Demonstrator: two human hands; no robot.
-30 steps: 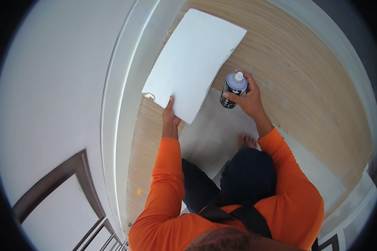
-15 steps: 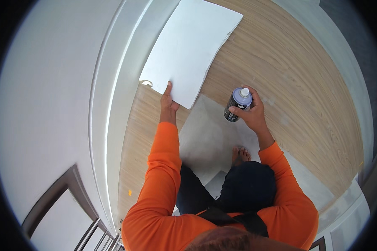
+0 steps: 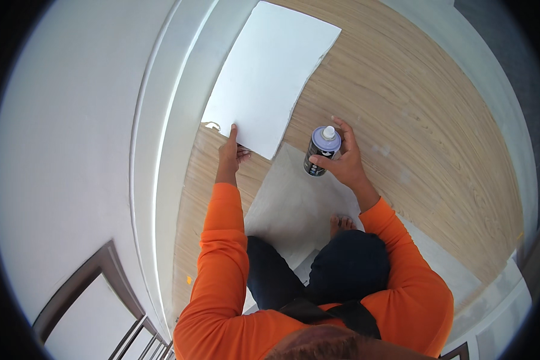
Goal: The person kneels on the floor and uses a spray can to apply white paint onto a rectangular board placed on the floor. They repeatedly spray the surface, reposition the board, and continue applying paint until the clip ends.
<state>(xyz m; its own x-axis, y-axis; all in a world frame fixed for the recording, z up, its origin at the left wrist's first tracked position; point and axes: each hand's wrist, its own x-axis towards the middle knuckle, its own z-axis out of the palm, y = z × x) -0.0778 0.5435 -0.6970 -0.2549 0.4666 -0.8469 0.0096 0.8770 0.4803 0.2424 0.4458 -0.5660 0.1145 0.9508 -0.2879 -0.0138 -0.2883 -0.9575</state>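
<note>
My left hand (image 3: 229, 157) is closed on the near edge of a flat white board (image 3: 270, 75), its thumb on top and the fingers curled underneath. The board lies toward the far left, with a rough right edge and a chipped near-left corner. To the right, a dark spray can (image 3: 322, 153) with a lilac top and white nozzle is upright. My right hand (image 3: 345, 162) is beside the can, its thumb against the near side. The index finger is stretched out, apart from the can; the can hides some other fingers.
Wood-patterned flooring (image 3: 426, 132) spreads around me. A grey sheet (image 3: 294, 204) lies under my bare foot (image 3: 342, 223). A white wall (image 3: 72, 120) with a ledge runs along the left. A brown-framed opening (image 3: 96, 270) and metal rails (image 3: 129, 339) are at the lower left.
The spray can and my right hand have moved left. The fingers of that hand look looser around the can. My left hand still grips the board, which has barely shifted.
</note>
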